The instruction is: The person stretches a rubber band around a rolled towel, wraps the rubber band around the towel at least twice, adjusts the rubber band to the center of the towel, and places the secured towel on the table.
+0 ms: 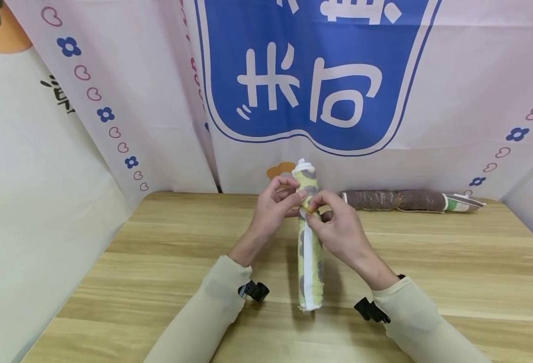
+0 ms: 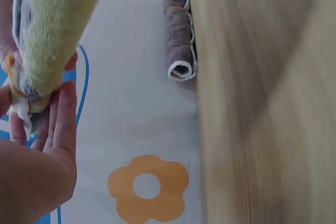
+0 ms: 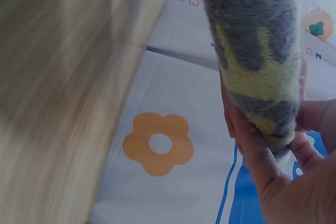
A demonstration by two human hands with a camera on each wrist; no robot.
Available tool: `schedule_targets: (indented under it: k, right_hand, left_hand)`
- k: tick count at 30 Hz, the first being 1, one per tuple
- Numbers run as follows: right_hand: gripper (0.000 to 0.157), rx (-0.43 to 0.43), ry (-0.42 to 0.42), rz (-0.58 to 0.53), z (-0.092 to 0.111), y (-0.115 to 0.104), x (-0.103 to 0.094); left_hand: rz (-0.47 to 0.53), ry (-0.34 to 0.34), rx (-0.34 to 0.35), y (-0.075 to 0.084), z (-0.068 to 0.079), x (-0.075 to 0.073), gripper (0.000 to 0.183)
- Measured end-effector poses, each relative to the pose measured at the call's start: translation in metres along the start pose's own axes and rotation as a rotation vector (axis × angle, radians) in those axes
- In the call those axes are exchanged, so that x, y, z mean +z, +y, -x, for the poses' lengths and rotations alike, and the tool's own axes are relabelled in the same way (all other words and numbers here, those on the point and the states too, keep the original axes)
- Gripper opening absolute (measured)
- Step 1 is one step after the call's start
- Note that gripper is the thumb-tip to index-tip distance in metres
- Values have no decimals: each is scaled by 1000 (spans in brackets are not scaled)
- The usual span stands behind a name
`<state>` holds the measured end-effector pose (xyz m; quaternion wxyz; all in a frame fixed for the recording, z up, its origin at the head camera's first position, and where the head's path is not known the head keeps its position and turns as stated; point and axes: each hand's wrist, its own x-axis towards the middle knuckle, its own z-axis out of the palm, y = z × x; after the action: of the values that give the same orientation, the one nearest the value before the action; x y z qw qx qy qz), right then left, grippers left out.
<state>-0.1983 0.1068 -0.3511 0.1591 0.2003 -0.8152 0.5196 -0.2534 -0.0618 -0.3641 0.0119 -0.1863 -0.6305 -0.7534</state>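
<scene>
A rolled towel [image 1: 310,262], yellow with grey patches and a white edge strip along it, is held over the table, its long axis pointing away from me. My left hand [image 1: 273,206] grips it from the left, thumb and fingers around its upper middle. From the right, my right hand [image 1: 342,229] pinches at the same stretch with thumb and forefinger. A thin orange band [image 2: 10,62] shows between the fingers in the left wrist view; how far it goes round the roll is hidden. In the right wrist view, fingers [image 3: 254,148] lie against the towel's far part.
At the back right of the wooden table [image 1: 180,272] lies a brown rolled towel [image 1: 422,200], with an orange band round its middle and a green-and-white end. Behind the table hangs a printed cloth [image 1: 166,141] with a blue panel. Dark wrist cameras [image 1: 254,291] sit at both cuffs.
</scene>
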Motion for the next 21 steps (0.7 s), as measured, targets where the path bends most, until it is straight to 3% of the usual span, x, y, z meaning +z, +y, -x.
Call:
schedule_targets:
  k: [4, 12, 17, 21]
  right_hand:
    - [16, -39, -36, 1, 1, 2, 0]
    - [24, -130, -110, 99, -2, 4, -1]
    - [22, -104, -115, 128, -3, 1, 2]
    - [5, -37, -94, 287, 1, -6, 6]
  left_hand:
    - [-29, 32, 9, 1, 1, 0, 18]
    - [-153, 125, 149, 6, 4, 3, 21]
    - [-264, 152, 247, 8, 6, 4, 22]
    - [-337, 187, 284, 9, 6, 6, 24]
